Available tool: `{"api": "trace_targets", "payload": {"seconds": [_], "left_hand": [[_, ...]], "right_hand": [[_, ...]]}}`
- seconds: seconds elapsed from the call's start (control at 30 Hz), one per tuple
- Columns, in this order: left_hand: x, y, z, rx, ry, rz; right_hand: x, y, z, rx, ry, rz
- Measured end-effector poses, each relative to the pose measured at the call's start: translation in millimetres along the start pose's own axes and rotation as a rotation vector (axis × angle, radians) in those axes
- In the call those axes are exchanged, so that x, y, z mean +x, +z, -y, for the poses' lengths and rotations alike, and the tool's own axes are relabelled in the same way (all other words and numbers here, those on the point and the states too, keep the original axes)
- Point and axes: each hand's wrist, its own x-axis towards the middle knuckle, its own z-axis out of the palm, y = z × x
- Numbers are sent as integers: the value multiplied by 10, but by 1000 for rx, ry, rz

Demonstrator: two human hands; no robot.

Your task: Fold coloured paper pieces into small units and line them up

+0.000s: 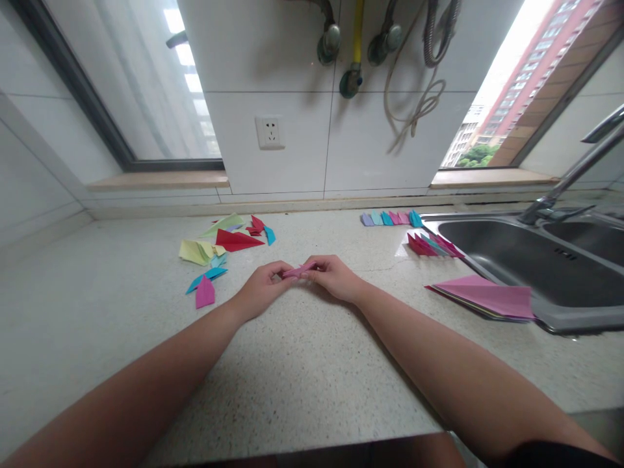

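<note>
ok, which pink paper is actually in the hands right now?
The narrow folded pink strip, pinched between left hand and right hand. The pink piece at left and the pink sheet stack by the sink lie untouched.

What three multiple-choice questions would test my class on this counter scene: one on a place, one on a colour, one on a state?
1. Where does the stack of pink paper sheets lie?
A. on the windowsill
B. on the counter at the sink's near edge
C. inside the sink

2. What colour is the folded paper strip between the hands?
A. pink
B. yellow
C. blue

3. How is that strip held?
A. by the left hand only
B. lying loose on the counter
C. pinched by both hands

Answers:
1 B, the stack rests beside the sink rim.
2 A, it shows pink between the fingers.
3 C, the left hand and right hand each grip an end.
</note>
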Motion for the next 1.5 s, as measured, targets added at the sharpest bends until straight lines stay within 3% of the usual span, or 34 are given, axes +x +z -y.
{"api": "trace_targets", "payload": {"seconds": [0.37, 0.6, 0.8, 1.1, 1.5], "left_hand": [[-1, 17, 81, -9, 0, -14], [26, -12, 51, -16, 16, -68], [29, 1, 71, -149, -73, -33], [50, -4, 145, -237, -101, -65], [29, -14, 75, -267, -71, -6]], "right_hand": [[0, -36, 10, 64, 12, 68], [1, 3, 5, -58, 6, -55], [40, -31, -51, -115, -116, -142], [32, -8, -41, -8, -146, -155], [63, -35, -95, 23, -123, -150]]}}
